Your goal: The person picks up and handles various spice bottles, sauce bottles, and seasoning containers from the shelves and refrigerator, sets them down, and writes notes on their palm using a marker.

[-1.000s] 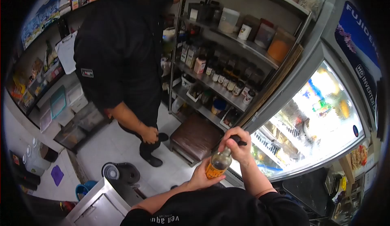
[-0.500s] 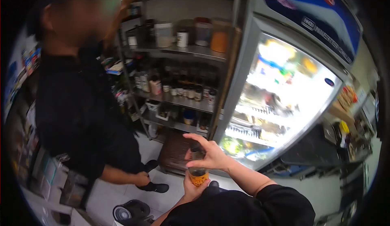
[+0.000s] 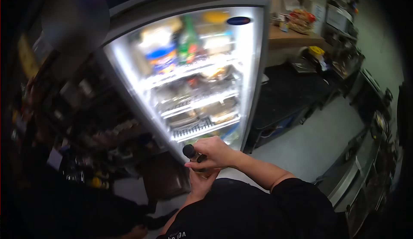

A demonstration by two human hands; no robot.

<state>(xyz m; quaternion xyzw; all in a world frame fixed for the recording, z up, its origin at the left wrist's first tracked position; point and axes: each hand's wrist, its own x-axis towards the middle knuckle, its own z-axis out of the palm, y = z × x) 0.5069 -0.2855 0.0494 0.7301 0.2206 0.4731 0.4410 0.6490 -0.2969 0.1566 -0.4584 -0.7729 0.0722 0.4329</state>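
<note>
A glass bottle with a black cap point(image 3: 189, 151) is held upright in front of my body. My left hand point(image 3: 201, 185) is wrapped round its lower part, and the label seen before is hidden now. My right hand point(image 3: 215, 153) is closed about the neck just under the cap, with a small dark thing between its fingers that I cannot make out. Beyond both hands stands a lit glass-door fridge point(image 3: 254, 88), its door shut, with bottles and packs on its shelves.
At the right are a black counter point(image 3: 288, 88), a wooden shelf point(image 3: 292, 40) with packets, and a steel counter point(image 3: 344, 187). A brown padded stool point(image 3: 165, 176) stands left of my hands. Another person in dark clothes point(image 3: 81, 209) is at the lower left, beside dim shelves.
My view has swung right to the fridge, and the other person has slid to the left edge. My right hand, spread beside the bottle half a second ago, has closed at its neck.
</note>
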